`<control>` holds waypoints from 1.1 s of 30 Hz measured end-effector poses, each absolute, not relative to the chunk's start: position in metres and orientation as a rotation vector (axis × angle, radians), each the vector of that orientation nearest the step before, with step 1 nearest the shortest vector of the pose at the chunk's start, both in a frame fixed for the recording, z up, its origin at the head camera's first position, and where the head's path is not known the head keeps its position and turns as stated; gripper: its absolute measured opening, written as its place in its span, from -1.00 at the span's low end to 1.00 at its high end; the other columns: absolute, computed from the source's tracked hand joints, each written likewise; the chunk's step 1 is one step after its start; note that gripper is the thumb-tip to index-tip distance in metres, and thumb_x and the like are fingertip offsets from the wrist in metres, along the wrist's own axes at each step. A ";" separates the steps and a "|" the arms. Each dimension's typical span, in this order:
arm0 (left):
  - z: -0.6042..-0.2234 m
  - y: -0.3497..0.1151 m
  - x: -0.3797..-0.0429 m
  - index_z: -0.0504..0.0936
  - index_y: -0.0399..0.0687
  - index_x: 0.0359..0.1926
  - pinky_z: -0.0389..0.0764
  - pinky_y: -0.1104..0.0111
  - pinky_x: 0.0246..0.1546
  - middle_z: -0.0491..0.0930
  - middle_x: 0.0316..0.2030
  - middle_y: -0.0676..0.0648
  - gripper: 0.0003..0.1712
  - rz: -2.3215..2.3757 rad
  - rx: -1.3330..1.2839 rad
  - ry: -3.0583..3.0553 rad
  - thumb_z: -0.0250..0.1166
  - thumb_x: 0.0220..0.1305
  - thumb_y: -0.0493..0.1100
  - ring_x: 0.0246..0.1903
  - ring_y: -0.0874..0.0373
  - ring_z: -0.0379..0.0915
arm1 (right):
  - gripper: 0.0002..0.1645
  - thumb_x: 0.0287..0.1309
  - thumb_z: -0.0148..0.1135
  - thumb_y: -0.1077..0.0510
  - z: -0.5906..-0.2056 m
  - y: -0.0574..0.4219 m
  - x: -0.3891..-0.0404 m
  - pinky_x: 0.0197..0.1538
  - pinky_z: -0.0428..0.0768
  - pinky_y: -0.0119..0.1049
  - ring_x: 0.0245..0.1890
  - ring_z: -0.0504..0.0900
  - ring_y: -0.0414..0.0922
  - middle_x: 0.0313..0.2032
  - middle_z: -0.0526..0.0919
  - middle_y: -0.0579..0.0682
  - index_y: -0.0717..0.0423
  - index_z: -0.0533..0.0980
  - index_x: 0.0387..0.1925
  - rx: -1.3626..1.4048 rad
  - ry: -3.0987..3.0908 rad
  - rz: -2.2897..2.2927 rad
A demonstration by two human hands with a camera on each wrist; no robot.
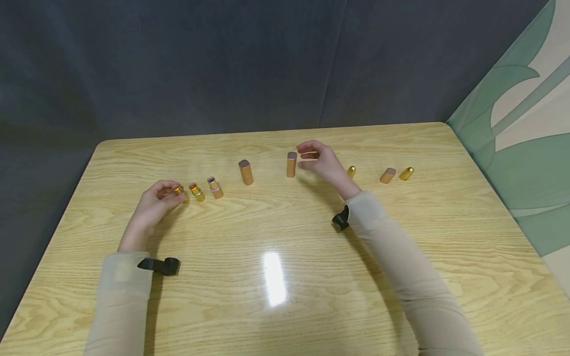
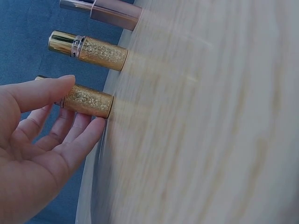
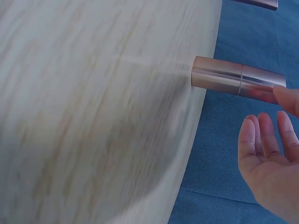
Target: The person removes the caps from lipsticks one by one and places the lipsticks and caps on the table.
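Observation:
At the left of the row, my left hand (image 1: 151, 205) holds an uncapped gold glitter lipstick (image 2: 88, 100) between thumb and fingers, its base at the tabletop. Beside it stand a second uncapped gold lipstick (image 1: 197, 193) and an uncapped rose-gold lipstick (image 1: 215, 189). Two closed rose-gold lipsticks stand upright farther right: one (image 1: 246, 173) is away from both hands, the other (image 1: 291, 165) is just left of my right hand (image 1: 325, 163). That hand's fingers are spread and relaxed, and its thumb (image 3: 286, 99) overlaps the tube's upper end in the right wrist view.
Right of my right wrist stand a gold cap (image 1: 352, 171), a rose-gold cap (image 1: 388, 175) and another gold cap (image 1: 406, 173). The wooden table (image 1: 222, 247) ends at a dark cloth (image 1: 213, 64) behind. A leaf-patterned cloth (image 1: 525, 148) borders the right side.

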State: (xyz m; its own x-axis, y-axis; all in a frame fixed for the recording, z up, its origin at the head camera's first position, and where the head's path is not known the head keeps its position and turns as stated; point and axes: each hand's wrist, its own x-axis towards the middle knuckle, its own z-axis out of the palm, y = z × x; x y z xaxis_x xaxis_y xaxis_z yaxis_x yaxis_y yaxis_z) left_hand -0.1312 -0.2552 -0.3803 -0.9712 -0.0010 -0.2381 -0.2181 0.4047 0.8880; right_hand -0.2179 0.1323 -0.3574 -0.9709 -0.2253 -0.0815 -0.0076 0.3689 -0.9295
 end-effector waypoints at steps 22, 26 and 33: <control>-0.380 -0.256 -0.130 0.38 0.09 0.02 0.46 0.73 -0.17 0.39 -0.19 0.33 -0.70 1.576 -0.191 2.473 0.22 0.32 -0.11 -0.16 0.56 0.36 | -0.55 0.20 0.19 0.34 -0.366 0.123 -0.217 0.01 0.53 -0.40 0.13 0.51 0.10 0.12 0.49 0.25 0.35 0.39 0.13 -0.174 2.385 -1.643; -0.380 -0.256 -0.130 0.38 0.15 -0.01 0.46 0.72 -0.17 0.40 -0.20 0.33 -0.73 1.584 -0.185 2.468 0.22 0.32 -0.11 -0.16 0.55 0.36 | -0.58 0.22 0.19 0.32 -0.367 0.122 -0.217 -0.01 0.53 -0.40 0.10 0.53 0.09 0.09 0.51 0.23 0.34 0.40 0.10 -0.171 2.409 -1.618; -0.379 -0.255 -0.130 0.38 0.13 -0.01 0.47 0.72 -0.17 0.40 -0.19 0.32 -0.72 1.581 -0.200 2.468 0.23 0.31 -0.13 -0.16 0.54 0.36 | -0.59 0.23 0.20 0.28 -0.367 0.123 -0.217 -0.01 0.54 -0.32 0.06 0.55 0.11 0.06 0.51 0.24 0.31 0.40 0.09 -0.179 2.430 -1.571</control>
